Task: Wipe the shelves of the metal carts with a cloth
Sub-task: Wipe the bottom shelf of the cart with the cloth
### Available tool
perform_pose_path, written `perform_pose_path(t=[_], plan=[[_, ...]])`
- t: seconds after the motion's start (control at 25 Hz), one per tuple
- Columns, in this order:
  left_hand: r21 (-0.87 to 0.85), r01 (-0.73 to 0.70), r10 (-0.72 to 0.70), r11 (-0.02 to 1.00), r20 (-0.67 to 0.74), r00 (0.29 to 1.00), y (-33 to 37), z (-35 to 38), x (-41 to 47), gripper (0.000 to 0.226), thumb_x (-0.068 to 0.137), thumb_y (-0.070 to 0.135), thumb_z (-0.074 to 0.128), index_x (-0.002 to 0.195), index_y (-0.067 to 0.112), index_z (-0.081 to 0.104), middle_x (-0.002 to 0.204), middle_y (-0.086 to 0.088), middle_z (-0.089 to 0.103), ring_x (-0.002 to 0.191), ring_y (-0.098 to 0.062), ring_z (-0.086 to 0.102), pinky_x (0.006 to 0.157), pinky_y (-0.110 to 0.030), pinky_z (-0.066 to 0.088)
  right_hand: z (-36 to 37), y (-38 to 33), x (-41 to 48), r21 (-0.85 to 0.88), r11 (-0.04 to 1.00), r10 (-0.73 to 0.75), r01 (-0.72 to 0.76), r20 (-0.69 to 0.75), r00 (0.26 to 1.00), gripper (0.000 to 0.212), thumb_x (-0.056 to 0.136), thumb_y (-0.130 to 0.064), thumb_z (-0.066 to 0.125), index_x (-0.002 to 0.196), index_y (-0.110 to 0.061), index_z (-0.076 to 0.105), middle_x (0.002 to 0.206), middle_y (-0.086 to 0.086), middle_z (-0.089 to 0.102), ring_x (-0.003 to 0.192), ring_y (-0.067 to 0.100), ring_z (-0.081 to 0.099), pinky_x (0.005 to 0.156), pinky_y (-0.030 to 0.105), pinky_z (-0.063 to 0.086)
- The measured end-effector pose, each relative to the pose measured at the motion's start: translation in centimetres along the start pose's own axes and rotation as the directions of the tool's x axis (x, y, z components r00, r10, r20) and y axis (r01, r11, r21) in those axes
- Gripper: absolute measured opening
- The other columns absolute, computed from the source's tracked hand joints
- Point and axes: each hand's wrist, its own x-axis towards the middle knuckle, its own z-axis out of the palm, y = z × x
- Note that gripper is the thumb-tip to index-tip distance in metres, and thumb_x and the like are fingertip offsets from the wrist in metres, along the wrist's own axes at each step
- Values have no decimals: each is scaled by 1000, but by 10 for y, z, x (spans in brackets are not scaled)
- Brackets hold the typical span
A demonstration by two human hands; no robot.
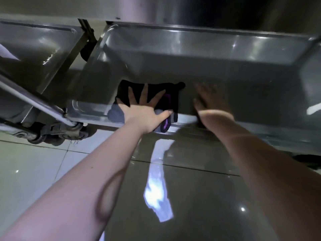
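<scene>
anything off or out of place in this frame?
Nothing damaged or spilled. The cloth isn't all on the shelf; its purple-trimmed end hangs over the front rim by the left hand. Stringy bits seem caught at the caster. The right hand is blurred, flat on the shelf.

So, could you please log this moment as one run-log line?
left hand: fingers spread, pressing dark cloth onto cart shelf | right hand: flat on shelf right of cloth, blurred | stage: wiping shelf
</scene>
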Motion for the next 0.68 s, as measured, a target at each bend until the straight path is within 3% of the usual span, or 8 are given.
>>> perform_pose_path(t=[0.08, 0.16, 0.28, 0.52, 0.68], plan=[[10, 17, -17, 1000, -16, 1000, -6, 0, 2, 73, 73, 91, 21, 139, 69, 0, 163, 11, -11, 147, -39, -15, 107, -72, -7, -23, 61, -12, -100, 988, 118, -117, 5, 993, 53, 99, -45, 39, 150, -46, 24, 162, -15, 13, 150, 22, 5, 119, 53, 1], [19, 52, -52, 998, -16, 999, -10, 0, 2, 72, 72, 91, 19, 138, 70, -1, 163, 12, -10, 147, -39, -14, 109, -71, -6, -36, 104, -30, -206, 953, 248, -222, 107, 963, 54, 97, -58, 31, 147, -58, 11, 161, -21, 0, 150, 27, -6, 116, 59, -5], [18, 113, -112, 993, -45, 993, 22, 7, 2, 75, 68, 91, 11, 138, 69, -5, 164, 8, -10, 146, -43, -12, 106, -73, -6, -26, 114, -34, -265, 942, 240, -208, 95, 966, 54, 95, -64, 17, 145, -61, -4, 160, -22, -9, 149, 30, -11, 113, 64, -7], [-26, -165, 164, 986, -36, 986, 178, 7, 58, 70, 84, 83, 17, 147, 59, 3, 164, -1, -10, 143, -50, -17, 97, -77, -16, -19, 127, -30, -334, 924, 220, -186, 66, 973, 61, 83, -68, -7, 141, -58, -22, 159, -22, -18, 148, 29, -15, 113, 65, -4], [8, -231, 232, 973, -22, 973, 155, -12, 124, 74, 79, 88, 22, 146, 61, 7, 165, 5, -3, 146, -44, -13, 100, -79, -12, -22, 128, -25, -271, 946, 197, -175, 55, 979, 60, 86, -71, 1, 141, -60, -19, 159, -23, -14, 148, 25, -15, 114, 63, -4]])
